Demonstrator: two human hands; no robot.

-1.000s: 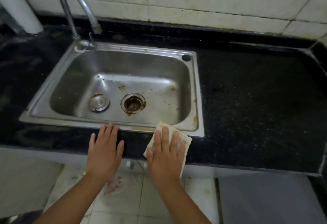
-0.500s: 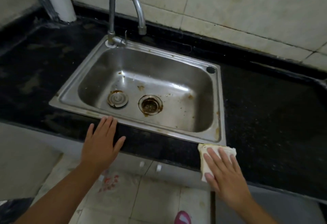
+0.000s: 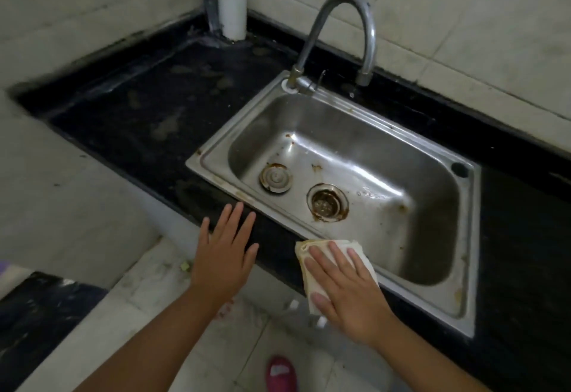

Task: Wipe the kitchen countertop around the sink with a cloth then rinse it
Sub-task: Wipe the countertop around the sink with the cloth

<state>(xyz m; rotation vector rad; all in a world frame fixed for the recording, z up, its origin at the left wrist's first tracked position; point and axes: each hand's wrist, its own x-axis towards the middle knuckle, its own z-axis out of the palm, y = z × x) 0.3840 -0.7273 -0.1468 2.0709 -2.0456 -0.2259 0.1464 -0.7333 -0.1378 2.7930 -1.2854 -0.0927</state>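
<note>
Since half a second ago the right hand (image 3: 346,291) has slid the cloth (image 3: 336,260) leftward along the counter's front strip, so it's now at the sink's (image 3: 364,114) 6 o'clock rim instead of its 4 o'clock corner. Fingers are spread flat, pressing the cloth down. Left hand (image 3: 224,255) rests open, fingers splayed, on the countertop (image 3: 133,119) edge at the sink's 7 o'clock.

Sink (image 3: 463,283) is brushed steel, shiny, rust-stained round the drain (image 3: 327,202). Counter (image 3: 148,113) is dark speckled stone, dull with pale smears at far left. Cloth (image 3: 340,244) looks soft, cream, folded. Tap (image 3: 367,20) is grey metal.
</note>
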